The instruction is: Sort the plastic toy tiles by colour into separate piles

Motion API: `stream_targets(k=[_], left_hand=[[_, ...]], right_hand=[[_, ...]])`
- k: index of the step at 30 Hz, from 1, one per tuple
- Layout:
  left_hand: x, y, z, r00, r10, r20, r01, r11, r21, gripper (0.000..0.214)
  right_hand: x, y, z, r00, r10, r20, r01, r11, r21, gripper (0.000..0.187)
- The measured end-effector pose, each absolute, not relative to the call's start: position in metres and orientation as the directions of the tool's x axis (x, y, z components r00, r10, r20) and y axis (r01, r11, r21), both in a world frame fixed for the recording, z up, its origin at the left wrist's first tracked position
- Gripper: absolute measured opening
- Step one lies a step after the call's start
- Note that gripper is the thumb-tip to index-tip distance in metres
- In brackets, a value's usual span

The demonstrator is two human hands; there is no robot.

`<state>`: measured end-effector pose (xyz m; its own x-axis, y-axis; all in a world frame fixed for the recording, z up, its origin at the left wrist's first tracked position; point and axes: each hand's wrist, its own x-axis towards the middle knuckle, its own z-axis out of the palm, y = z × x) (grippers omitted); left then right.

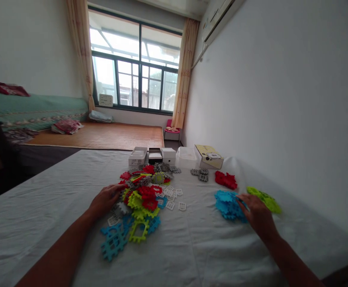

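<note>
A mixed pile of toothed plastic building pieces (138, 199) in red, yellow-green, grey and blue lies on the cloth-covered table. At its left edge my left hand (108, 199) rests with fingers curled against the pieces; what they hold, if anything, is hidden. My right hand (254, 209) grips a blue building piece (242, 204) at the right edge of a stack of blue pieces (228, 205). Just beyond that hand lie yellow-green pieces (265, 199). Red pieces (225, 180) and a few grey pieces (203, 177) form separate groups farther back.
Small white window-like pieces (170, 205) lie scattered right of the pile. Along the table's far end stand a white box (138, 155), a black-rimmed box (155, 162), a clear plastic container (186, 158) and a yellow box (210, 156). A wall (296, 119) borders the right side.
</note>
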<state>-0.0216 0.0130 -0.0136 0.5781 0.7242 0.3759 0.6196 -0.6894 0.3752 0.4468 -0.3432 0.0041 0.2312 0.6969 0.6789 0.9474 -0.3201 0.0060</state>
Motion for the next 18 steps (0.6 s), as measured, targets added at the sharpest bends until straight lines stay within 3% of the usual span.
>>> stream_targets(k=[4,7,10,13,18], left_hand=[[-0.022,0.013,-0.014,0.576,0.722,0.384,0.620,-0.692,0.370,0.042],[-0.021,0.013,-0.015,0.566,0.725,0.392,0.623,-0.687,0.373,0.041],[-0.020,0.012,-0.015,0.558,0.732,0.390,0.627,-0.680,0.380,0.040],[-0.019,0.009,-0.015,0.558,0.736,0.384,0.624,-0.677,0.391,0.040],[-0.019,0.004,-0.014,0.562,0.733,0.384,0.613,-0.680,0.402,0.040]], right_hand=[[0.458,-0.363,-0.008,0.173,0.768,0.616,0.945,-0.306,0.117,0.034],[0.450,-0.368,-0.005,0.187,0.774,0.605,0.941,-0.319,0.117,0.038],[0.432,-0.358,0.005,0.247,0.734,0.633,0.944,-0.330,0.015,0.041],[0.389,-0.329,0.018,0.236,0.784,0.574,0.972,-0.182,-0.152,0.036],[0.280,-0.261,0.035,-0.060,0.946,0.317,0.937,0.163,-0.308,0.022]])
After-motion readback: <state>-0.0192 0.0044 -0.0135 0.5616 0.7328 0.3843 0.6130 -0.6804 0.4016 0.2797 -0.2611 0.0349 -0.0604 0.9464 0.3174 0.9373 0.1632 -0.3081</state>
